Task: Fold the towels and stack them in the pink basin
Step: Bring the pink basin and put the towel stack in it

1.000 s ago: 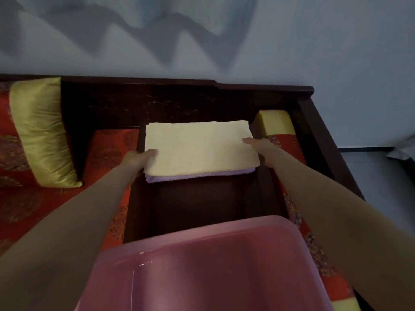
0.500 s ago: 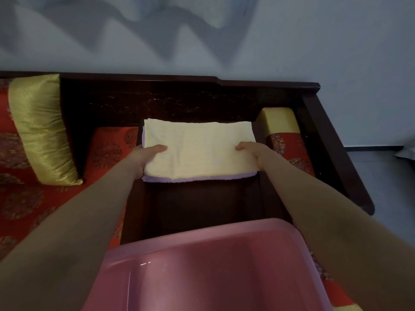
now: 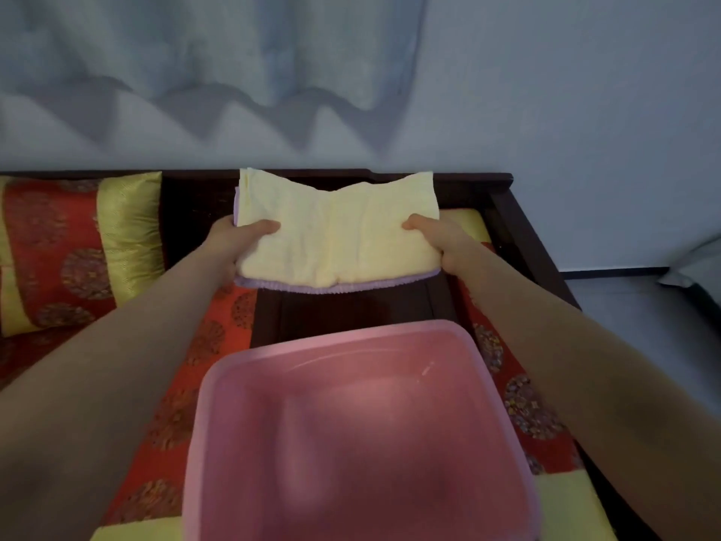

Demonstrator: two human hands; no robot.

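Observation:
A folded pale yellow towel point(image 3: 337, 236) lies on top of a folded lilac towel point(image 3: 312, 287), whose edge shows along the near side. The pair is lifted off the dark wooden tray. My left hand point(image 3: 242, 244) grips the stack's left end, thumb on top. My right hand point(image 3: 437, 240) grips its right end the same way. The stack sags a little in the middle. An empty pink basin point(image 3: 234, 384) sits close to me, below and in front of the towels.
A dark wooden tray table point(image 3: 351, 306) stands between red patterned seat cushions point(image 3: 203, 345). A red and gold pillow point(image 3: 78, 247) leans at the left. The dark wooden bench frame point(image 3: 530, 244) runs along the right; grey floor lies beyond it.
Both hands have closed on the ends of the towel stack and lifted it off the tray table, tilting it up toward me. The camera view has dropped, showing more of the basin.

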